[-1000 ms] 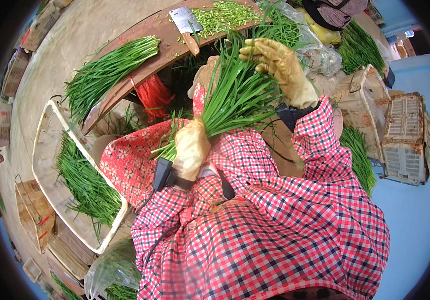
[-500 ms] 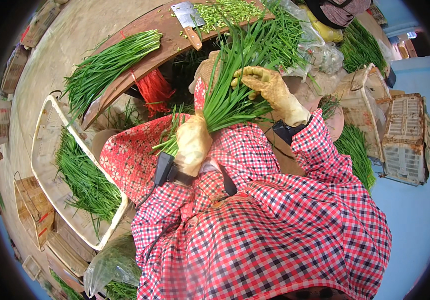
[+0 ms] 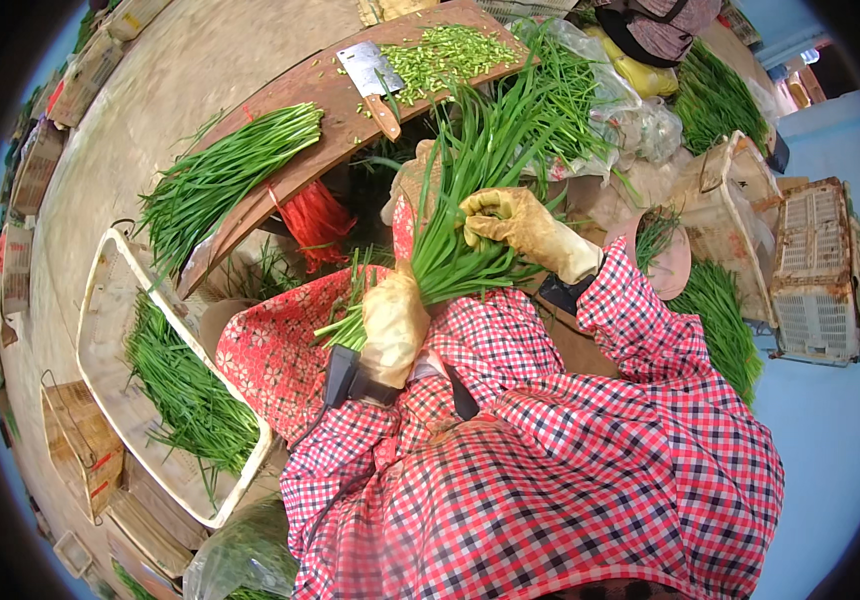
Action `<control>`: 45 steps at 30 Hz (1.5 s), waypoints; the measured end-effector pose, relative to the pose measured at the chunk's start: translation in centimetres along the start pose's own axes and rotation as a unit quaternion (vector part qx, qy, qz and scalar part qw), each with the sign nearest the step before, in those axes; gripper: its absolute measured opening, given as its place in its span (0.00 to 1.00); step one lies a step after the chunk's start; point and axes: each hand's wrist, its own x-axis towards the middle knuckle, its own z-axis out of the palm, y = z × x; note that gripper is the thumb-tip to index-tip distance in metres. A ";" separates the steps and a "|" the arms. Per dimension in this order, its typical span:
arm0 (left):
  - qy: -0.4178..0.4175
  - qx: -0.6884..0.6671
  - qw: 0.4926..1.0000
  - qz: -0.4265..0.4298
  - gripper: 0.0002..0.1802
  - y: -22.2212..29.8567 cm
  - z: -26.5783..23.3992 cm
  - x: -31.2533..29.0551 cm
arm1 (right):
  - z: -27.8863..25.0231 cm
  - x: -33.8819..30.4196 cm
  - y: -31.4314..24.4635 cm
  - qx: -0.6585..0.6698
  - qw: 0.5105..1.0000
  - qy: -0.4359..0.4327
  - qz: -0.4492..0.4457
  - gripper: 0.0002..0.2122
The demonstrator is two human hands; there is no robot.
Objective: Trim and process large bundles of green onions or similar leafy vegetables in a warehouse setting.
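My left hand, in a pale, stained glove, is closed round the lower part of a bunch of garlic chives. The cut stem ends stick out at its left, and the long green leaves fan away up and to the right. Over the right edge of those leaves is my right hand, in a yellowed glove. Its fingers are curled in toward the thumb; what they pinch, if anything, is hidden. The bunch lies above a red flowered cloth on my lap.
Ahead stands a curved wooden board with a tied chive bundle, a cleaver and chopped stem pieces. Red ties hang below it. A white crate of chives is at left, loose chives ahead right, more crates at right.
My right hand's fingers have curled in from a more spread pose, staying beside the leaves. My left hand keeps its grip on the bunch. The whole view has shifted slightly.
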 end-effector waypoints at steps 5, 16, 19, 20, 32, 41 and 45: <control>-0.063 0.043 0.997 -0.027 0.18 0.2 0.1 0.0 | -0.8 -1.4 -2.2 -0.055 0.995 -0.053 0.069 0.13; -0.028 0.116 0.993 0.000 0.11 0.1 0.5 -0.1 | -10.2 -14.1 -1.0 -0.005 0.956 0.291 -0.036 0.15; -0.066 0.178 0.982 -0.003 0.12 0.2 0.7 -0.3 | -16.7 -18.4 1.7 -0.086 0.890 0.434 0.105 0.15; -0.109 0.211 0.971 -0.009 0.13 0.1 0.8 -0.3 | -18.5 -19.2 2.4 -0.121 0.845 0.480 0.202 0.16; -0.058 0.373 0.925 0.051 0.11 1.4 -0.8 0.4 | -7.2 4.6 -11.0 -0.282 0.913 0.187 -0.229 0.15; -0.038 0.405 0.913 0.027 0.14 1.1 1.0 -0.4 | -5.3 10.9 -7.3 -0.241 0.960 0.112 0.084 0.28; -0.034 0.311 0.950 -0.003 0.09 1.1 1.3 -0.7 | -3.2 9.9 -7.2 -0.290 0.951 0.066 0.081 0.18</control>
